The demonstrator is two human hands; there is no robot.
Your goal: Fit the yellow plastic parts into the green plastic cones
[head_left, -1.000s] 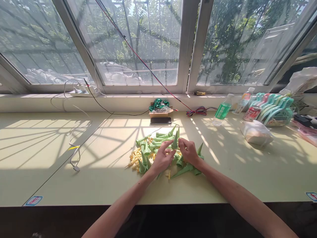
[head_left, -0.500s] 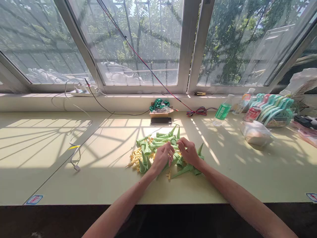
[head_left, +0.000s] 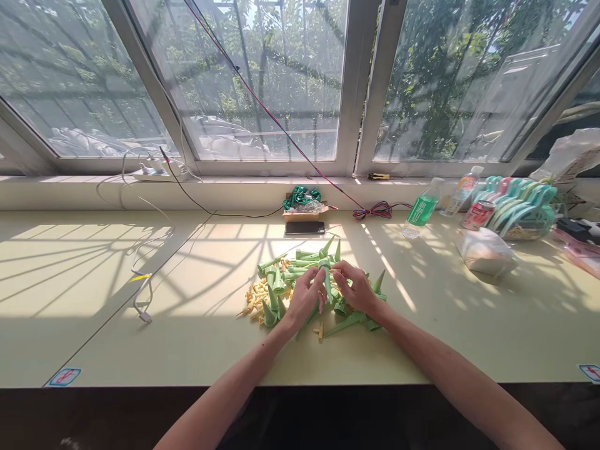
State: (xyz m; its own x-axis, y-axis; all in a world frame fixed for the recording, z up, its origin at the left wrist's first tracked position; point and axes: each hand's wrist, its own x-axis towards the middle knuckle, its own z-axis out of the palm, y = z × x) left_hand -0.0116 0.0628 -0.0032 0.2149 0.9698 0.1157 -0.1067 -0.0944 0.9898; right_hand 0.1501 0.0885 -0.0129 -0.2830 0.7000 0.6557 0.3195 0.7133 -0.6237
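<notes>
At left fingers (head_left: 311,281) — green spike (head_left: 327,285)

Sunlight through slanted, grey-framed windows (head_left: 262,81) casts barred shadows across a pale yellow table (head_left: 197,356).

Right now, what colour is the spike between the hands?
The spike is light green, best seen in the head view.

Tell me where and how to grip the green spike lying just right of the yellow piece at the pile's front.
Probably pinch the green spike across its tapered middle, coming from the front. It lies on its side, thin tip pointing left; its near side faces the table's front edge, while the right hand is just beyond it.
</notes>
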